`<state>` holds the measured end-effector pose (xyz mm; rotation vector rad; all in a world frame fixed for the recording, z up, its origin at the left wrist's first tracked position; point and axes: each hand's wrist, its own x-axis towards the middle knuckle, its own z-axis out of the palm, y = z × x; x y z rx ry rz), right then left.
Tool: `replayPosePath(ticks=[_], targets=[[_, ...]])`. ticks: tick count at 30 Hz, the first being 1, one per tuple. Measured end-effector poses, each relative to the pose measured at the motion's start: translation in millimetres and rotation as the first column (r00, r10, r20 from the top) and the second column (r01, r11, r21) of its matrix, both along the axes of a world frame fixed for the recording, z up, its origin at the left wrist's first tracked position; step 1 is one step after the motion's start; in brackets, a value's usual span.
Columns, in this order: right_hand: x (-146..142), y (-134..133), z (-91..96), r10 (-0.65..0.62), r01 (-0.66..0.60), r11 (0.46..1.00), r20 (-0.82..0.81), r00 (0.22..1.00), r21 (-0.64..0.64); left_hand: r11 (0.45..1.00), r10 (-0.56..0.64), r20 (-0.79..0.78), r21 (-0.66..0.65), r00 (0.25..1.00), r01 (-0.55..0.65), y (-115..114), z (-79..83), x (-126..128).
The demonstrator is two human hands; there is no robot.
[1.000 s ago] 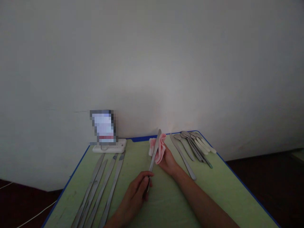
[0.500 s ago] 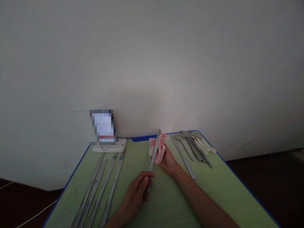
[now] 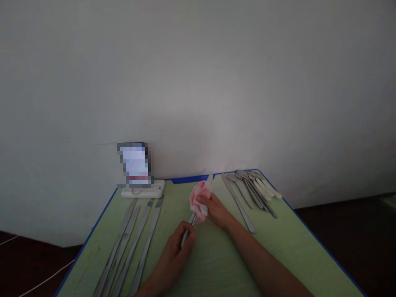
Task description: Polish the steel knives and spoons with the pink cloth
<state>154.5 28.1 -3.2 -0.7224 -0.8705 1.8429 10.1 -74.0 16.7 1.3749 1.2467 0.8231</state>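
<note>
My left hand (image 3: 179,249) is closed around the handle of a table knife (image 3: 192,218), which slants up and away over the table. In my right hand (image 3: 215,208) is a pink and white cloth (image 3: 199,200), folded around the knife's middle and pinched there with the thumb on top. The blade's tip sticks out beyond the cloth; the part under the cloth is hidden. Several table knives (image 3: 125,237) lie side by side to the left of my left hand. Right of my right hand, a single table knife (image 3: 239,206) lies beside a spoon (image 3: 238,185).
Several spoons and other cutlery (image 3: 255,194), some white-handled, lie piled at the table's back right. A white stand (image 3: 144,190) holding a blurred-out screen (image 3: 134,163) stands at the back left. The green table (image 3: 222,264) has a blue edge and meets a pale wall (image 3: 198,82).
My right hand has wrapped the cloth over the knife, where before it lay open beneath the blade. My left hand has shifted slightly left and down with the handle.
</note>
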Motion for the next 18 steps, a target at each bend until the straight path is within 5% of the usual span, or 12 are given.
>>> replayPosePath(ticks=[6, 13, 18], targets=[[-1.7, -1.8, -0.9, -0.055, 0.052, 0.996, -0.040, 0.998, -0.071, 0.995, -0.028, -0.112, 0.094, 0.993, 0.039, 3.9, 4.0, -1.1], [-0.5, 10.7, 9.2, -0.409, 0.363, 0.905, -0.224, 0.885, -0.222, 0.988, -0.120, -0.219, 0.068, 0.968, 0.137, -2.1, 3.3, 2.3], [-2.4, 12.2, 7.4, -0.396, 0.362, 0.913, -0.195, 0.897, -0.190, 0.982, -0.148, -0.253, 0.077, 0.956, 0.173, -4.3, -1.5, 2.0]])
